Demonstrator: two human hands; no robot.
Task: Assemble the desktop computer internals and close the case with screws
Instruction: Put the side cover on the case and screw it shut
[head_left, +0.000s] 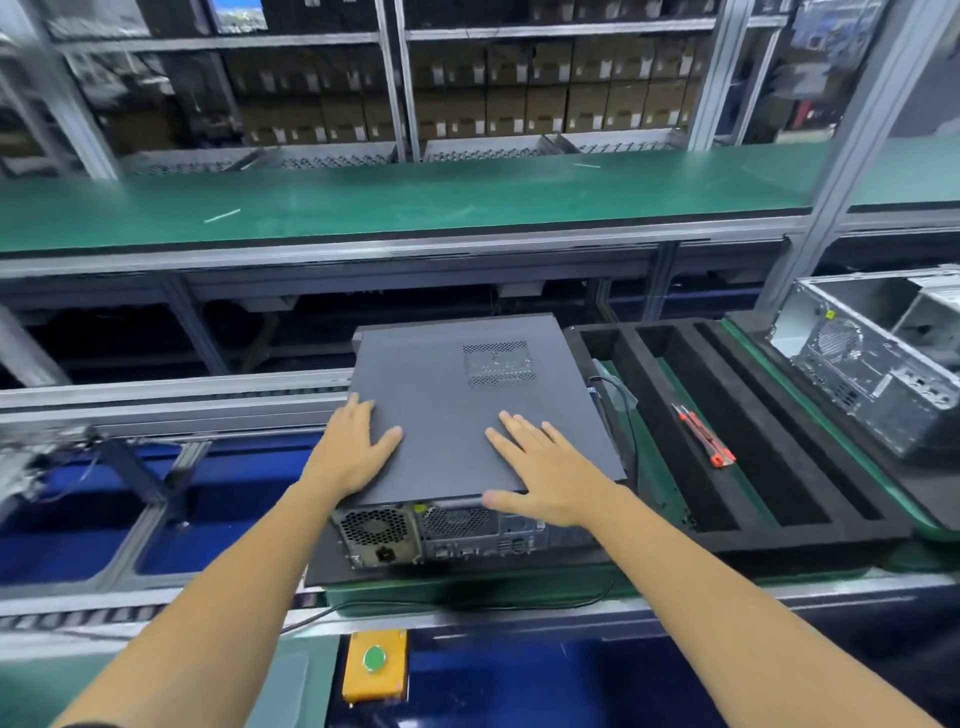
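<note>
A desktop computer case (457, 530) lies on its side on a black pad, its rear panel with fan grilles and ports facing me. A dark grey side cover (452, 395) with a vent patch lies flat on top of it. My left hand (353, 447) presses flat on the cover's near left edge, fingers straight and spread. My right hand (540, 467) presses flat on the cover's near right part, thumb over the rear edge.
A black foam tray (753, 415) with long slots lies to the right, with a red-handled tool (706, 441) on it. An open silver case (878, 364) stands at far right. A yellow box with a green button (374, 665) sits below. A green shelf (415, 202) runs behind.
</note>
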